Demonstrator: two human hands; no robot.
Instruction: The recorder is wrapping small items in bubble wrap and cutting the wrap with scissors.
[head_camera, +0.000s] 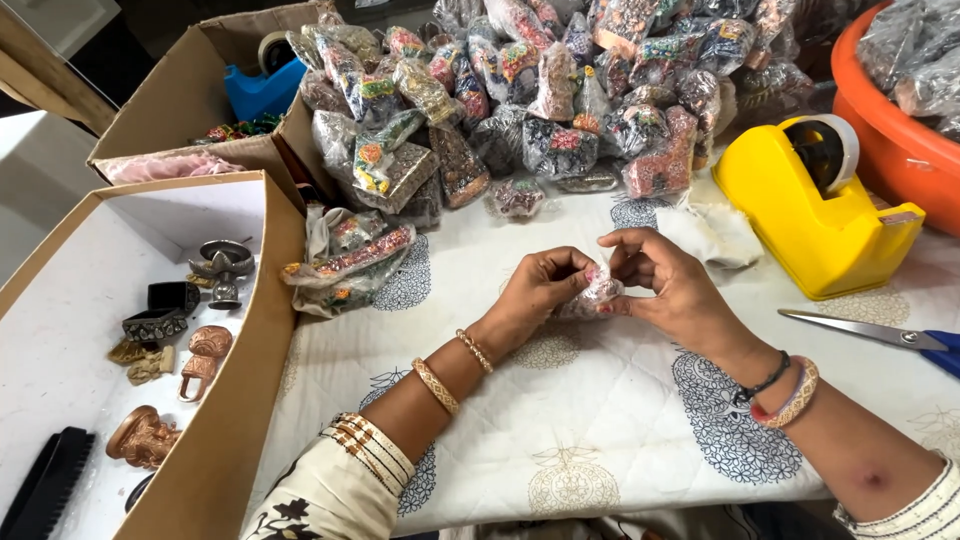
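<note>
Quilted cloth (600, 420): both hands, left hand (535, 290) and right hand (665, 285), pinch 1 small packet (592, 295) at centre; lower-left cardboard box (235, 420) holds figurines (145, 437).

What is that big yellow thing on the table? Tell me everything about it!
It is a yellow tape dispenser that looks like shiny plastic. It is chunky, with a rounded hump at the back and a long sloping nose at the front. A roll of pale tape sits upright in the hump, with a dark hole through its middle. It stands on the printed white cloth, beside the orange tub and near the scissors. No hand touches it.
</note>
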